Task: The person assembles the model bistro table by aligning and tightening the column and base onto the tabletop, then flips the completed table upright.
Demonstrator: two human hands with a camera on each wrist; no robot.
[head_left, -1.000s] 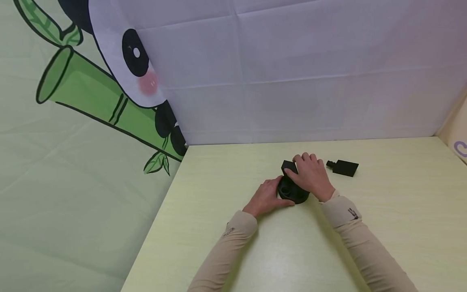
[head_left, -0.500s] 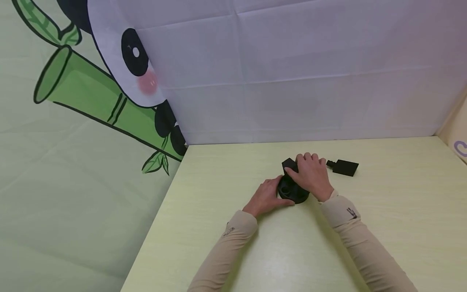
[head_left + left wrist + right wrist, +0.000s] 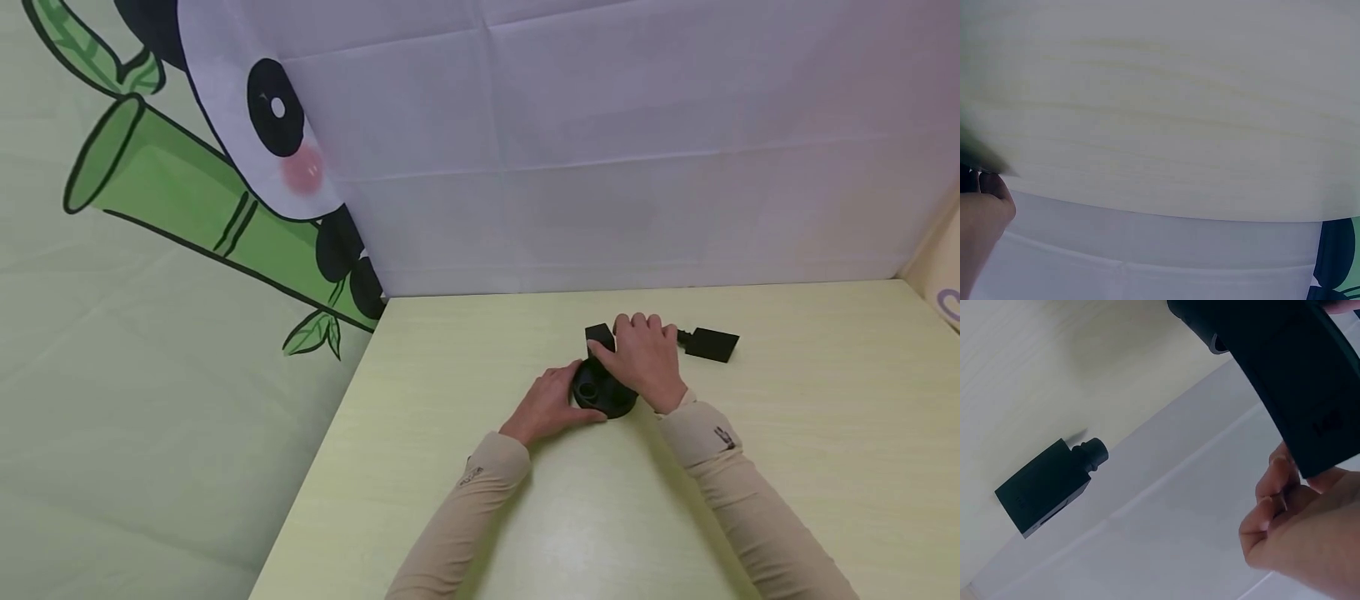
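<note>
A black round base (image 3: 602, 390) with a round hole in its top sits on the table. My left hand (image 3: 550, 403) grips its near-left side, fingers behind and thumb in front. My right hand (image 3: 643, 360) holds a black rectangular block (image 3: 600, 337) upright at the base's far side, thumb across it. The block looms large in the right wrist view, with curled fingers (image 3: 1266, 506) behind it; its lower end is hidden in the head view. In the left wrist view only part of the left hand (image 3: 985, 215) shows at the edge.
Right of the right hand lies a similar black block (image 3: 711, 344) with a round stepped peg at one end. The pale wooden table (image 3: 825, 433) ends at a white cloth backdrop (image 3: 637, 183). A green printed cloth (image 3: 150, 375) hangs on the left.
The right hand has shifted slightly right and the held block has turned a little with it. The left hand and the round base have stayed nearly in place.
</note>
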